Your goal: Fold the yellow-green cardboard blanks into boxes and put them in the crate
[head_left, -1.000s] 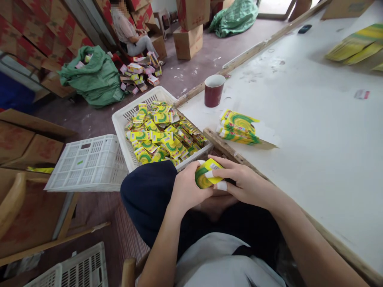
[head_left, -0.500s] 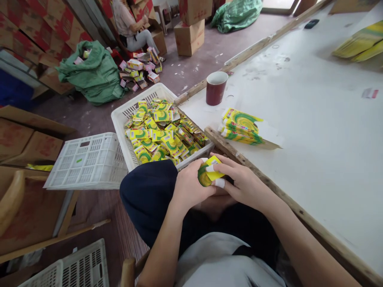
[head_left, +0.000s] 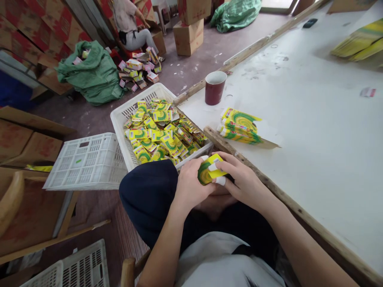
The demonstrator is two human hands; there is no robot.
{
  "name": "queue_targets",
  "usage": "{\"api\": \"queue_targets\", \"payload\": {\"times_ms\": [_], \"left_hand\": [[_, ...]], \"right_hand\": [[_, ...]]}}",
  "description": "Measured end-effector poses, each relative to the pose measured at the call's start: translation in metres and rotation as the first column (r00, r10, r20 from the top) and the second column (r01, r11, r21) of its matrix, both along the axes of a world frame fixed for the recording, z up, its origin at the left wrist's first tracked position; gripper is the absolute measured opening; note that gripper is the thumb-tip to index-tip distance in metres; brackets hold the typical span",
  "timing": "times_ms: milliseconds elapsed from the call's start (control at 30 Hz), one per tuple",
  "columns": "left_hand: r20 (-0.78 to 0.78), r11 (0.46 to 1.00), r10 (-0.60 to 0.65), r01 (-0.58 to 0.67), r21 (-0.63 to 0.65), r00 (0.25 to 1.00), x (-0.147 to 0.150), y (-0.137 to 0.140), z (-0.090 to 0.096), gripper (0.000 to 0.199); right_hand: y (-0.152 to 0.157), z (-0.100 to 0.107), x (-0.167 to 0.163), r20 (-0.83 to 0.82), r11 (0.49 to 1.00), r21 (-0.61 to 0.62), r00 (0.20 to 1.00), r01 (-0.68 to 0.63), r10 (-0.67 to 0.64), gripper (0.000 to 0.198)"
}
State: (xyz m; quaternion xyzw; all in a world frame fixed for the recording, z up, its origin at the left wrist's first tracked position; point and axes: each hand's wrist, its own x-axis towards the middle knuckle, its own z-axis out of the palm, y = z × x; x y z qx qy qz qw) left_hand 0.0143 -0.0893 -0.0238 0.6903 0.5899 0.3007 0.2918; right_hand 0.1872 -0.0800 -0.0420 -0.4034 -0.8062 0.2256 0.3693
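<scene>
Above my lap, both hands grip one small yellow and green carton (head_left: 206, 172). My left hand (head_left: 191, 181) wraps its left side, and my right hand (head_left: 239, 177) pinches its right end. White tape covers some fingertips. The carton's underside is hidden by my hands. Just beyond them, a white plastic crate (head_left: 119, 119) holds a heap of similar cartons (head_left: 161, 135). On the white table (head_left: 314, 131) to the right lies a stack of flat yellow-green cartons (head_left: 241, 125), close to the wooden edge.
A dark red cup (head_left: 215, 88) stands near the table's raised wooden edge (head_left: 257, 169). An overturned white crate (head_left: 85, 161) lies left. Beyond are a green sack (head_left: 89, 73), loose boxes (head_left: 140, 67) on the floor, and a seated person (head_left: 131, 28). More yellow cartons (head_left: 359, 42) lie far right.
The carton has tilted slightly in my hands, and my right fingers have shifted a little on it. In the background, the seated person's arm has moved.
</scene>
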Motion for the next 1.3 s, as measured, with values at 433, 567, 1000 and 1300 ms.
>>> {"api": "queue_targets", "payload": {"times_ms": [433, 567, 1000, 1300], "left_hand": [[0.69, 0.921, 0.387, -0.214, -0.327, 0.611, -0.001, 0.003, -0.008, 0.05], [0.662, 0.916, 0.4, -0.243, -0.32, 0.634, 0.0, 0.004, -0.012, 0.046], [0.702, 0.906, 0.42, -0.224, -0.358, 0.575, -0.002, 0.008, -0.016, 0.055], [0.741, 0.899, 0.437, -0.226, -0.375, 0.51, -0.001, 0.006, -0.009, 0.052]], "right_hand": [[0.002, 0.002, 0.003, -0.04, 0.988, 0.079, 0.991, 0.133, -0.13, 0.014], [0.003, 0.004, 0.002, -0.024, 0.987, 0.084, 0.991, 0.135, -0.134, 0.013], [0.002, 0.002, 0.0, 0.01, 0.99, 0.073, 0.993, 0.117, -0.118, 0.005], [0.005, 0.002, 0.005, -0.002, 0.993, 0.117, 1.0, 0.018, -0.018, 0.011]]}}
